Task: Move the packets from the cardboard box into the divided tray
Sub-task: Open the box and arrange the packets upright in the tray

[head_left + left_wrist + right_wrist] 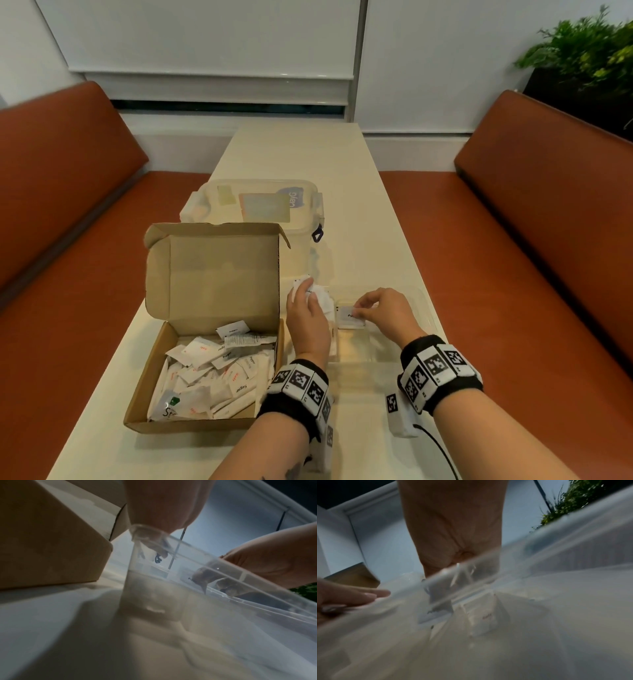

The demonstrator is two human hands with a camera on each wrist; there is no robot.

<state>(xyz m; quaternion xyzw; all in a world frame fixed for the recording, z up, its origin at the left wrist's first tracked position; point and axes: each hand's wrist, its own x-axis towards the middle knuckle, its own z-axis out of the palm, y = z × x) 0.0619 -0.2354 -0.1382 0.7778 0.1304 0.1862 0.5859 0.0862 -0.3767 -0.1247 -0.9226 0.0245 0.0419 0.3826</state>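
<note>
Cardboard box (191,404) packets (212,373) sit left of both grips, on my near side. I judge left grip (306,318) nearer for next pick. Its fingers lie flat on packet pile (322,294). Right grip (387,313) pinches pepper packet (349,317), lying flat in divided tray (356,346) cell.

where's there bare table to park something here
Bare: the far end of the table beyond the lidded container; the strip right of it, behind the divided tray; the near edge before the cardboard box. Crowded: the tray's far cells, under the left hand and right hand.
</note>
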